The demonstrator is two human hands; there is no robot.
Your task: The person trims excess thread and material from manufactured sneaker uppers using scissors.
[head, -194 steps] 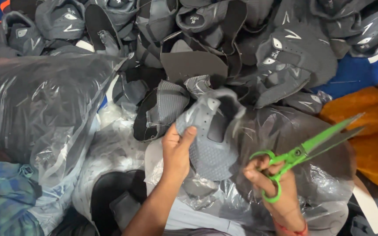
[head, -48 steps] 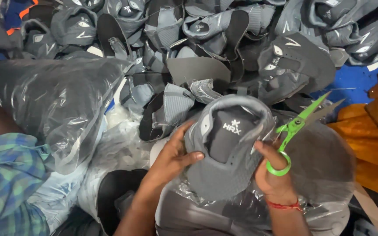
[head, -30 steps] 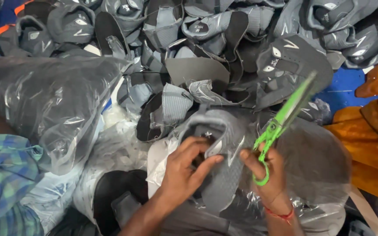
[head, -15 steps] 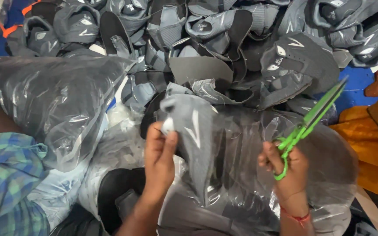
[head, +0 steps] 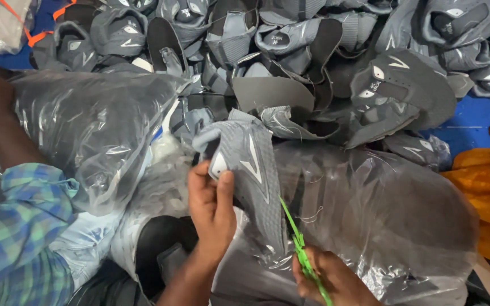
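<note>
My left hand [head: 211,208] grips a grey knitted shoe upper [head: 250,164] by its left edge and holds it upright over a clear plastic bag [head: 370,215]. The upper has white stripe marks on its side. My right hand [head: 330,280] holds green-handled scissors [head: 297,238], seen edge-on, with the blades pointing up along the upper's right edge. Loose threads hang near the blade tip. The scissor handles are mostly hidden in my fingers.
A heap of grey and black shoe uppers [head: 313,51] fills the far side. A second stuffed clear plastic bag [head: 86,130] lies at left, beside another person's checked sleeve [head: 24,226]. Orange cloth [head: 489,198] lies at right, over blue sheet [head: 472,127].
I turned the upper from lying flat to standing upright in my left hand. The scissors came down from the upper right to the upper's right edge.
</note>
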